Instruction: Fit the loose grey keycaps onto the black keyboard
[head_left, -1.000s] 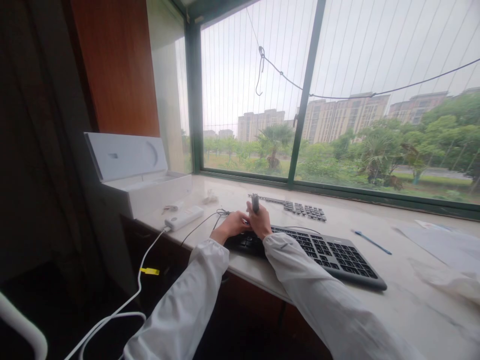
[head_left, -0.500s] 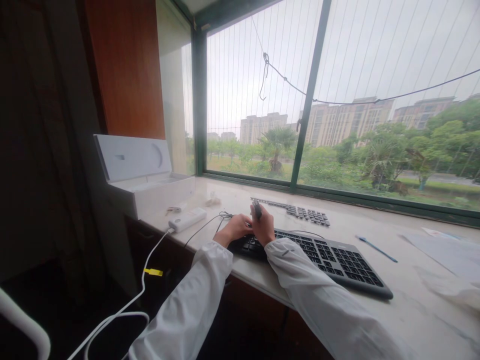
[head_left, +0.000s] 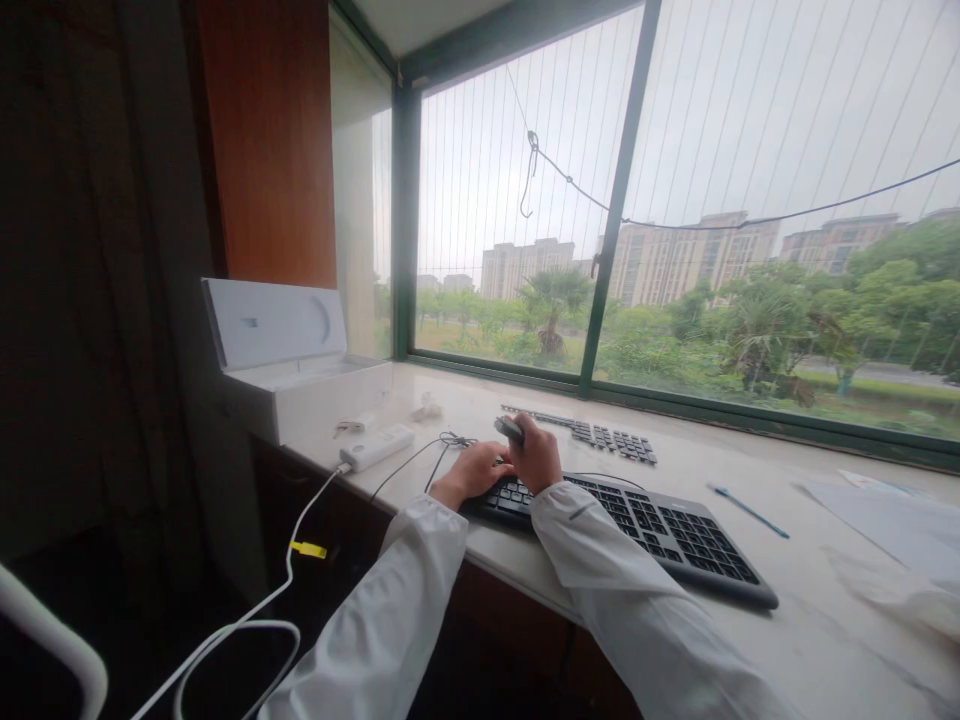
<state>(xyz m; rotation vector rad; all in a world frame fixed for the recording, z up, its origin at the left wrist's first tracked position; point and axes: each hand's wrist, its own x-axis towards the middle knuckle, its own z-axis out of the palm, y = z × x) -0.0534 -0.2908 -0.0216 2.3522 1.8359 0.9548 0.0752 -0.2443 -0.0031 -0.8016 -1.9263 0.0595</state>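
Observation:
A black keyboard (head_left: 709, 588) lies slantwise along the table. Keycaps show at its left end, while its middle and right look like bare key wells. My right hand (head_left: 541, 455) is closed around a small dark tool with a greyish end (head_left: 509, 430), held above the left part of the keyboard; its lower end is hidden. Beside it, my left hand (head_left: 480, 468) rests at the keyboard's left end with fingers bent together; anything under them is hidden. Behind the keyboard, loose black keycaps (head_left: 615, 442) are laid out in rows.
On the left stand an open white box (head_left: 319, 400) and a white power strip (head_left: 377, 447) with its cable hanging off the edge. A dark cord (head_left: 450, 439) is bundled near my left hand. A blue pen (head_left: 750, 511) and papers (head_left: 874, 515) lie at right, below the window.
The tool in my right hand has tipped from nearly upright to leaning left, its greyish end now showing. My right hand has turned slightly; my left stays at the keyboard. The view tilted up a little.

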